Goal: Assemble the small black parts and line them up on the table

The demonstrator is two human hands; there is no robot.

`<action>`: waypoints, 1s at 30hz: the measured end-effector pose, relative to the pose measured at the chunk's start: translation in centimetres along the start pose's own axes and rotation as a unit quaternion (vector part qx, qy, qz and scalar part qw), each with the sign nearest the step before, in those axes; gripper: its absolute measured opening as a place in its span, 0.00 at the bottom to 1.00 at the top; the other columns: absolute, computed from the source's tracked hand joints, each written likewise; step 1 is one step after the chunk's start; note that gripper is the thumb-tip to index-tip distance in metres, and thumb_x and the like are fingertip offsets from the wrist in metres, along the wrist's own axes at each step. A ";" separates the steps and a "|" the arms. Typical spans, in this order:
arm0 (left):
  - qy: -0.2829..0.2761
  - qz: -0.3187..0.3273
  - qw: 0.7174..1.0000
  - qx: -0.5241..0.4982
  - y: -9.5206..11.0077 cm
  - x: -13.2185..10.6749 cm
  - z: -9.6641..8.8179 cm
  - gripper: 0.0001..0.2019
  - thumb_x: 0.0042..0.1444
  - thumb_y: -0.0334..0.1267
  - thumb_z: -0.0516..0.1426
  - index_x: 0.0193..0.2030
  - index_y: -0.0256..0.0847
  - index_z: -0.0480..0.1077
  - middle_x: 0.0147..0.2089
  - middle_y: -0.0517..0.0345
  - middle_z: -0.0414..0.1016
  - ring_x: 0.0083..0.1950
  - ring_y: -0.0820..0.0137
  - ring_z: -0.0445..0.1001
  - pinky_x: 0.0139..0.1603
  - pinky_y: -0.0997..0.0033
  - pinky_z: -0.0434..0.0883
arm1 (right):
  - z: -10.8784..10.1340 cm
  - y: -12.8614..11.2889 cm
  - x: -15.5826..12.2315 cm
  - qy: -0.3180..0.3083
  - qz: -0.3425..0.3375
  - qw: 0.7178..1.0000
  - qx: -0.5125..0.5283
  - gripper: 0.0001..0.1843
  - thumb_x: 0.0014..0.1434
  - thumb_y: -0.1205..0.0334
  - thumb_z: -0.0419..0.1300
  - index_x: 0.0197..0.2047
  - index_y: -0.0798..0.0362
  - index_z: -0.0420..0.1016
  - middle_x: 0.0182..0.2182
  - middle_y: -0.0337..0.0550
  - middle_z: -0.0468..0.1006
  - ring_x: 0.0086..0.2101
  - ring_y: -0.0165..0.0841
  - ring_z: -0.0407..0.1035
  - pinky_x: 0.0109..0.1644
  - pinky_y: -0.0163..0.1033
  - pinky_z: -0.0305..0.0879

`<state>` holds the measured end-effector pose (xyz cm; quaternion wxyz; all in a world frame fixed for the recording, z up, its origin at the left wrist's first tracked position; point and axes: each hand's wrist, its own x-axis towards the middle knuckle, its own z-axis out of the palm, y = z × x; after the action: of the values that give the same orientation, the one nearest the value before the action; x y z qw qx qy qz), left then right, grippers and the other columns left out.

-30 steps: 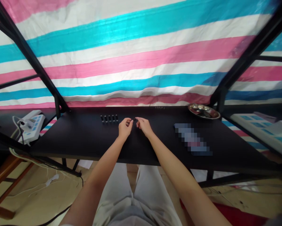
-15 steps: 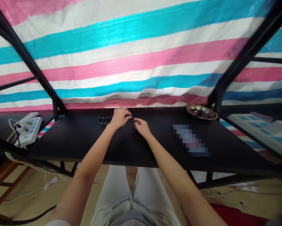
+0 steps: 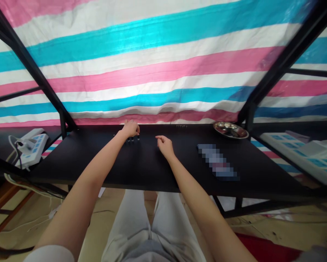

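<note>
My left hand (image 3: 131, 128) is over the back left of the black table. Its thumb and fingers close on a small black cylinder (image 3: 138, 137) with a light end, held upright at or just above the tabletop. Similar black cylinders (image 3: 132, 139) stand in a row beside it, partly covered by the hand. My right hand (image 3: 165, 146) hovers over the middle of the table, apart from the left. Its index finger points left, the other fingers are loosely curled, and nothing shows between them.
Several tiny pale pieces (image 3: 181, 126) lie along the table's back edge. A shiny metal dish (image 3: 230, 130) sits at the back right, with a pixelated flat object (image 3: 217, 162) nearer me. Power strips (image 3: 35, 149) lie at the left. Striped sheeting (image 3: 152, 80) hangs behind the black table (image 3: 152, 171).
My left hand has moved left, away from my right hand, carrying the black cylinder to the row. My right hand stays at nearly the same place, without the piece between its fingers.
</note>
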<state>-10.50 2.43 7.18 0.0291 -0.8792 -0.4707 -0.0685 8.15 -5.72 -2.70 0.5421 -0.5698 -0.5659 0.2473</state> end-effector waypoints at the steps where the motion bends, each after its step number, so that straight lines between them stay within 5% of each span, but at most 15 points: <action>1: 0.005 0.002 1.000 -0.006 -0.2 0.0 0.2 0.04 0.37 0.37 0.65 0.24 0.42 0.75 0.32 0.51 0.73 0.46 0.57 0.64 0.54 0.50 0.53 | 0.0 0.1 0.0 0.000 0.001 1.000 -0.003 0.17 0.49 0.60 0.48 0.37 0.55 0.74 0.21 0.39 0.71 0.23 0.30 0.63 0.31 0.35 0.61; 10: 0.010 -0.036 0.996 -0.086 -0.6 -0.1 0.0 0.08 0.31 0.27 0.65 0.15 0.41 0.71 0.23 0.54 0.69 0.46 0.54 0.65 0.56 0.45 0.46 | 0.1 0.5 0.1 -0.004 -0.012 1.000 -0.014 0.17 0.50 0.60 0.48 0.36 0.53 0.75 0.21 0.39 0.72 0.24 0.31 0.64 0.31 0.35 0.61; 23: -0.004 -0.042 0.997 -0.066 -1.2 -0.2 -0.2 0.07 0.31 0.31 0.66 0.18 0.40 0.72 0.26 0.54 0.73 0.42 0.58 0.69 0.56 0.48 0.49 | -0.1 0.1 -0.1 -0.013 -0.010 1.000 -0.023 0.16 0.50 0.60 0.48 0.36 0.53 0.75 0.21 0.39 0.72 0.25 0.31 0.65 0.32 0.35 0.61; 30: 0.137 0.022 0.982 -0.126 3.3 -2.8 -0.9 0.08 0.52 0.35 0.54 0.37 0.40 0.73 0.41 0.51 0.72 0.47 0.63 0.68 0.53 0.57 0.57 | -0.2 0.1 -0.2 -0.022 -0.008 0.995 -0.098 0.17 0.53 0.62 0.47 0.40 0.52 0.74 0.30 0.42 0.76 0.31 0.33 0.68 0.38 0.38 0.62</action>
<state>-9.35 -1.77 7.69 -0.0167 -0.8684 -0.4299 -0.2464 8.31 -5.91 -2.83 0.4731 -0.6103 -0.6034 0.1992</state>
